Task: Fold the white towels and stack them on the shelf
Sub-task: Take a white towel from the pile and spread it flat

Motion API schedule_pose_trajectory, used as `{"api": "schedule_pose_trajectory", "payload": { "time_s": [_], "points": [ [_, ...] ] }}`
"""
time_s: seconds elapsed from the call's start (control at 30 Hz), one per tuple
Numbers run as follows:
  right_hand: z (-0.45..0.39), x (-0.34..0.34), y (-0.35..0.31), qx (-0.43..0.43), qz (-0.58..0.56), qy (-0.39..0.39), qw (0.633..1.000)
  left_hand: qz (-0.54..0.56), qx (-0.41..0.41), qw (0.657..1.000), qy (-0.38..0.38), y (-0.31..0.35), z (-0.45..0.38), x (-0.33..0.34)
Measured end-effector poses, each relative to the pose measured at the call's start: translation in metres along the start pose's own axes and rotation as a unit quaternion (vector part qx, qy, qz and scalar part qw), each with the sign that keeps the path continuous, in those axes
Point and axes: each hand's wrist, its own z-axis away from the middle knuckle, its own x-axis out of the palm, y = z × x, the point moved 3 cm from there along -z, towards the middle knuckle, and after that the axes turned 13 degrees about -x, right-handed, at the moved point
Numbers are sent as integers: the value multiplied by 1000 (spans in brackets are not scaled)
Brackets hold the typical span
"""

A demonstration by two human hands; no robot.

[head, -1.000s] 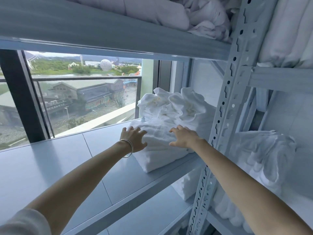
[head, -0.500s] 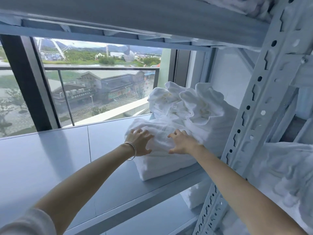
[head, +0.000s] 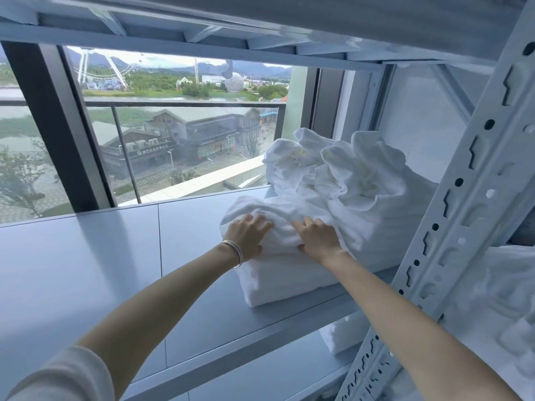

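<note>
Both hands, left hand (head: pixel 248 233) and right hand (head: pixel 318 238), press seemingly spread fingers (head: pixel 262 224) onto the folded towel (head: pixel 285 272) on the shelf (head: pixel 115 270).

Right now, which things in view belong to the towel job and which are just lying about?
Job:
- folded towel stack, both hands pressing its top
- left hand
- right hand
- shelf the stack sits on
- crumpled towels behind the stack, not yet folded

Lying about:
- bracelet on the left wrist
- window
- shelf post
- linens in the bay to the right
</note>
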Motion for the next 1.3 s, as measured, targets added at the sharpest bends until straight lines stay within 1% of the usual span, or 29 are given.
{"api": "schedule_pose_trajectory", "payload": {
  "time_s": [0.13, 0.27, 0.47, 0.6, 0.67, 0.77, 0.87, 1.03, 1.07, 1.17, 1.23, 1.3],
  "points": [
    [-6, -13, 2, 1, -34, 49, 998, -27, -2, 998, 53, -3, -6, -15],
    [-18, -29, -8, -7, -57, 82, 995, -35, -25, 996, 76, -28, -6, -23],
    [-47, -56, -66, -63, -82, 115, 988, -77, -81, 990, 90, -91, 31, -33],
    [-63, -70, -128, -109, -92, 120, 983, -97, -126, 985, 74, -146, 76, -26],
    [-69, -77, -166, -142, -97, 117, 978, -100, -147, 981, 83, -176, 106, -20],
    [-75, -84, -228, -184, -98, 112, 972, -125, -160, 976, 75, -217, 158, -20],
    [-76, -90, -294, -216, -121, 114, 962, -141, -186, 972, 28, -264, 211, -12],
    [-71, -101, -407, -263, -144, 117, 947, -173, -211, 960, 56, -343, 301, -5],
    [-69, -104, -427, -269, -151, 118, 944, -178, -218, 958, 50, -355, 319, -7],
    [-66, -108, -481, -286, -166, 110, 937, -159, -244, 956, 20, -388, 369, -3],
    [-65, -107, -509, -296, -168, 99, 935, -141, -267, 953, 7, -405, 393, 2],
    [-65, -103, -531, -306, -168, 89, 933, -146, -275, 950, -3, -417, 409, 6]
  ]
}}
